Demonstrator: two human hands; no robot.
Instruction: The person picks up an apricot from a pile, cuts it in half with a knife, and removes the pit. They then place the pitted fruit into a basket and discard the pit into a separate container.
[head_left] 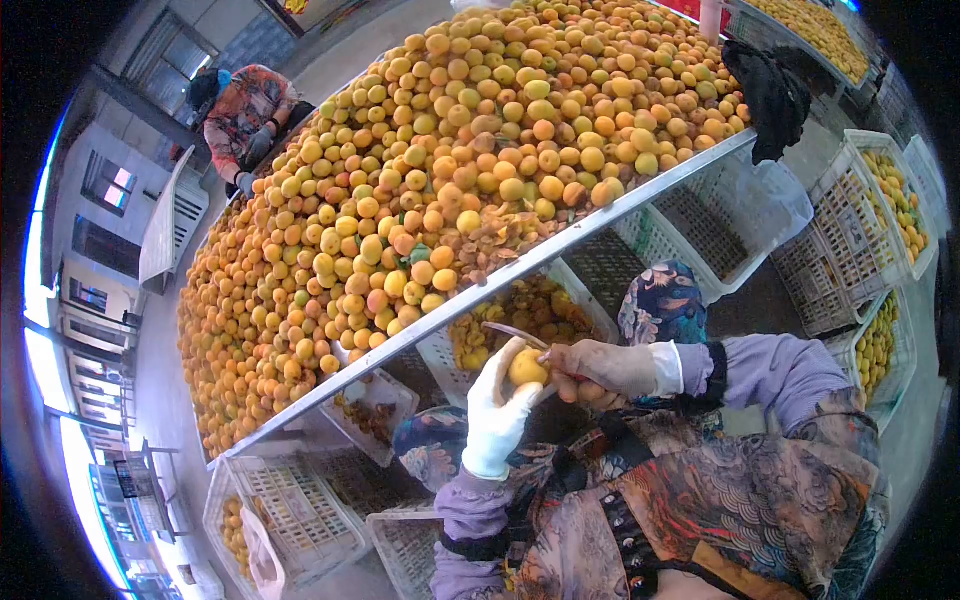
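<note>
In the head view my left hand [497,412], in a white glove, has its fingers wrapped round a yellow apricot [529,367]. My right hand [603,372], in a soiled glove, is closed around the handle of a knife [514,332]. The thin curved blade reaches leftward, just above the fruit and by the left fingertips; most of the handle is hidden in the right fist. Behind the hands, under the table edge, stands a crate [437,357] with split apricot pieces [522,312] in it.
Whole apricots [400,190] are heaped on a sloping table with a metal edge [480,289]. Plastic crates [290,510] stand below and at the right, some holding fruit. A black cloth [768,98] hangs off the table corner. Another person [248,115] works at the far left side.
</note>
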